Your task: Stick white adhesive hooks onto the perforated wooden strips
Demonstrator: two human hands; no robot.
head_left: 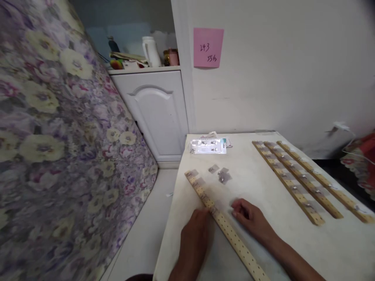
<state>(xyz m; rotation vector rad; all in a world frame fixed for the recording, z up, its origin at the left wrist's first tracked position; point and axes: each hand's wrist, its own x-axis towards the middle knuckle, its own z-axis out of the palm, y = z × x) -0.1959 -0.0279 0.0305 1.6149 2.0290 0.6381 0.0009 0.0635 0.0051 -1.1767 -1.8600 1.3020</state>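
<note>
A long wooden strip (234,238) with rows of holes lies slantwise across the white table. Small clear packets (199,180) with metal pieces sit along its far half. My left hand (195,234) is closed at the strip's left edge, fingertips against it near the nearest packet; what they grip is hidden. To the right of the strip, my right hand (250,218) hovers low with fingers curled and thumb and forefinger close together. Anything in that pinch is too small to name. Beyond both hands, several loose clear packets (224,175) lie in a small pile.
Three more wooden strips (288,181) with packets lie on the right of the table (243,156). At the back edge is a clear blister pack (208,146). A floral curtain (73,156) hangs at left, beside a white cabinet (155,113). A pink note (208,47) is on the wall.
</note>
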